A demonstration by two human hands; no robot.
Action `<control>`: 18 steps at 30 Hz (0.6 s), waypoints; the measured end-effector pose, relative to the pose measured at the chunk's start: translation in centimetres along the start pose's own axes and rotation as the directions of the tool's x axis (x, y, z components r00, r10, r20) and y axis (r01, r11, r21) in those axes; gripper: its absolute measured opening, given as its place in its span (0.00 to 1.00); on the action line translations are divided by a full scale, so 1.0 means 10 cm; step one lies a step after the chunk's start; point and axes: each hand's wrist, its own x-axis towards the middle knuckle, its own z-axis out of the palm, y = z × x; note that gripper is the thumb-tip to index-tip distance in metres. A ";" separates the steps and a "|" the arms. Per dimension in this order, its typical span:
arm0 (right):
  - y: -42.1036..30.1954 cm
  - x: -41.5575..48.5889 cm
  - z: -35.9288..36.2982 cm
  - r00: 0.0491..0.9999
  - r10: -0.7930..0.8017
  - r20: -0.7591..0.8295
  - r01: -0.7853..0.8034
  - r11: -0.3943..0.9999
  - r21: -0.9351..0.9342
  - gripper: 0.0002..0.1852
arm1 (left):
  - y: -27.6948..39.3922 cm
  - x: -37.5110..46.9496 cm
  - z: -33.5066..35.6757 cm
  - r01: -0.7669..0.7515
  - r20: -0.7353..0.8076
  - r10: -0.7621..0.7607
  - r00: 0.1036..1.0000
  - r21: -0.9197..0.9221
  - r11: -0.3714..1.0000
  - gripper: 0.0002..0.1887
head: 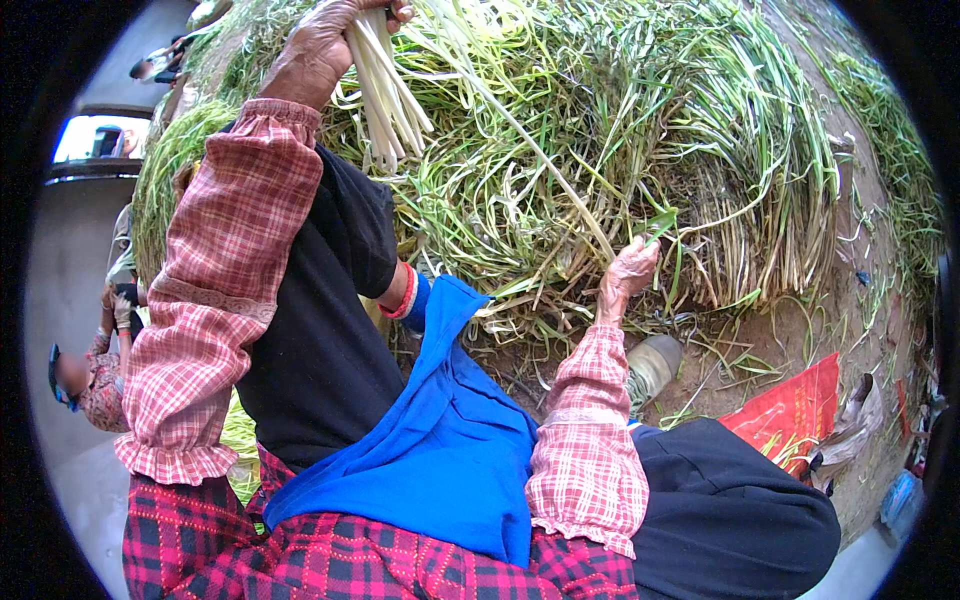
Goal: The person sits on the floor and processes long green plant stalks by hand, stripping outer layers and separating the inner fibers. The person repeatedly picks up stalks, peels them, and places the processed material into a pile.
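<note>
At the top of the head view, my left hand (pixel 319 56) is closed around a bundle of pale stalks (pixel 384 97), whose white ends hang below the fist. Its fingertips are cut off by the picture's upper edge. Lower and to the right, my right hand (pixel 628 271) pinches the base of one long pale stalk (pixel 544 154), which slants up and left towards the bundle. A broad green leaf (pixel 654 227) sticks up beside these fingers. Beneath both hands spreads a thick heap of long-leaved green plants (pixel 600 112), with bare brownish stems at its near right side.
A blue cloth (pixel 420 465) covers my lap. My shoe (pixel 654 365) rests on bare soil (pixel 757 341) at the heap's edge. A red printed sack (pixel 795 405) lies right of my knee, and more cut greens (pixel 885 127) lie far right. Another person (pixel 105 375) is at the left.
</note>
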 end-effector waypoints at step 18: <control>-1.46 0.26 -0.79 0.915 -0.337 0.222 0.306 0.938 0.163 0.09 | -0.01 0.01 -0.01 0.183 0.250 -0.168 0.954 -0.036 0.982 0.08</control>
